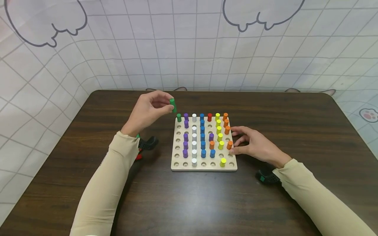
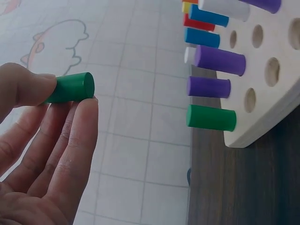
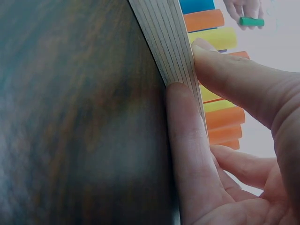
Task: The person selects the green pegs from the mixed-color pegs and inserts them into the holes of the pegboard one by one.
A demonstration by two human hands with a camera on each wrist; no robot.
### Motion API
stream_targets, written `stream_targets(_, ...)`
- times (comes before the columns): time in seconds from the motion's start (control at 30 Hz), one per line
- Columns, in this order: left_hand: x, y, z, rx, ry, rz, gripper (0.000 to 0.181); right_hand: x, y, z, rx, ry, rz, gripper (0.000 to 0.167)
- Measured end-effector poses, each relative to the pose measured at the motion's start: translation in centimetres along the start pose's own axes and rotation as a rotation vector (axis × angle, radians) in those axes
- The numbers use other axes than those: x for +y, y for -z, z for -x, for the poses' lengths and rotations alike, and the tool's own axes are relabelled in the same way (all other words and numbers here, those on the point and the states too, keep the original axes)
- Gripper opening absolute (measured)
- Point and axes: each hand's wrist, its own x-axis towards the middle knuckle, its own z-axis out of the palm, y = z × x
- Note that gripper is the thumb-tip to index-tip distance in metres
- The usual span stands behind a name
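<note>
Between thumb and fingers my left hand [image 1: 147, 106] pinches a green peg [image 1: 173, 105], held above the back left corner of a wooden pegboard [image 1: 203, 167]. The left wrist view shows that held peg [image 2: 75, 87] lying across the fingertips, apart from the board. Another green peg [image 1: 178, 118] stands in the board's back left corner hole. At the board's right edge, my right hand [image 1: 255, 144] holds on, thumb at the upper rim and a finger [image 3: 187, 126] along the side. Purple, white, blue, red, yellow and orange pegs stand in the board, with several bare holes among them.
The board lies on a dark wooden table [image 1: 198, 203]. Small red pieces [image 1: 138, 156] show beside the left wrist, partly hidden by it. A white cloth [image 1: 189, 49] with grid lines hangs behind the table. A dark wrist device [image 1: 267, 177] sits below the right wrist.
</note>
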Motion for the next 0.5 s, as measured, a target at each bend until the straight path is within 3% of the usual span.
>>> stream_targets(0.5,-1.3,-0.2,-0.5,-0.004,0.043,-0.01,0.022,-0.2,0.4,-0.1,-0.015,-0.007,-0.001,0.088)
